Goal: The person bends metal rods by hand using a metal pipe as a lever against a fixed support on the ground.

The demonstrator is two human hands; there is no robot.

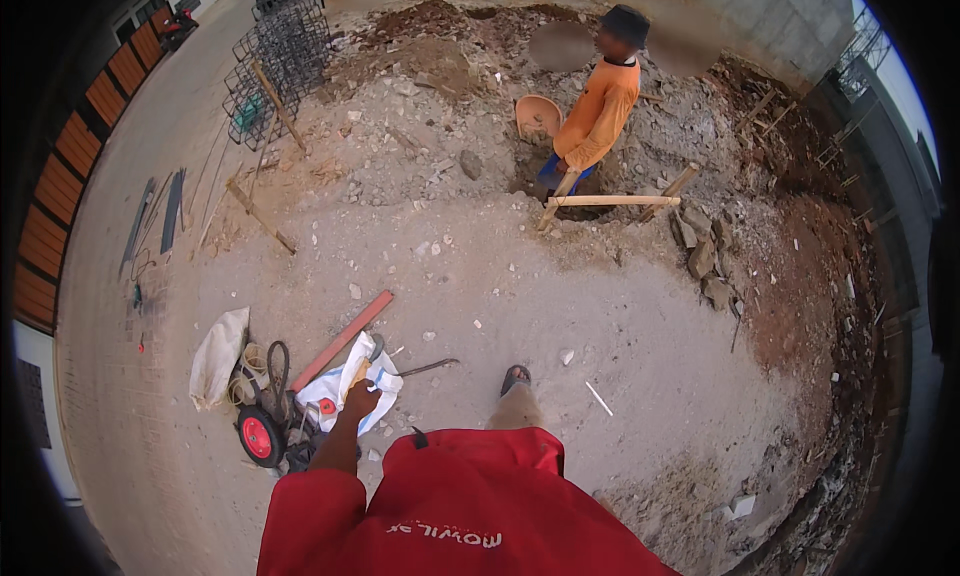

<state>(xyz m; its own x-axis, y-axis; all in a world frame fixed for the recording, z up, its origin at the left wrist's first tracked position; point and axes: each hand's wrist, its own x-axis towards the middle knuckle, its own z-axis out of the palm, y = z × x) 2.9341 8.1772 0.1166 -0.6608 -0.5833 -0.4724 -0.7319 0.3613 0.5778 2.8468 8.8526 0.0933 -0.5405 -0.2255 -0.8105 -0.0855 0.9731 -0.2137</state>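
Head view: a red-hubbed wheel [261, 436] sits near a red bar [345, 338]; the left hand [361, 399] reaches over a white sack [384, 393], fingers curled, but I cannot tell on what, if anything. The sack probably lies spread to keep items off the ground [520, 326]; a dark rod [429, 366] juts from its right edge. The right hand is unseen.

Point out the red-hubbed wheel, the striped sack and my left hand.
Red-hubbed wheel [257, 437]: head view, on its hub.
Striped sack [326, 386]: head view, on its white left part.
Left hand [361, 400]: head view, on its back.
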